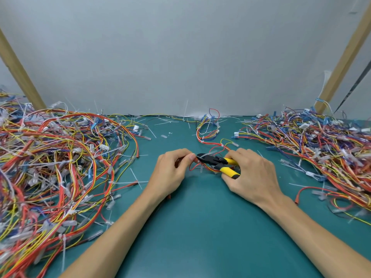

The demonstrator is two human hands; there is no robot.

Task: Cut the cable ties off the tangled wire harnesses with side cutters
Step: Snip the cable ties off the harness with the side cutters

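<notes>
Side cutters (217,163) meet a wire harness (198,135) at the middle of the green table (200,227).
The left hand (170,173) pinches red wires of the harness. The right hand (253,177) grasps the yellow handles of the cutters, and their black head points to 9 o'clock, just beside the left fingertips. The harness runs on toward 12 o'clock. Big wire piles lie at 9 o'clock (60,167) and 3 o'clock (321,145).

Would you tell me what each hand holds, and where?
Right hand: side cutters, by the yellow handles. Left hand: harness wires, pinched beside the cutter tip.
</notes>
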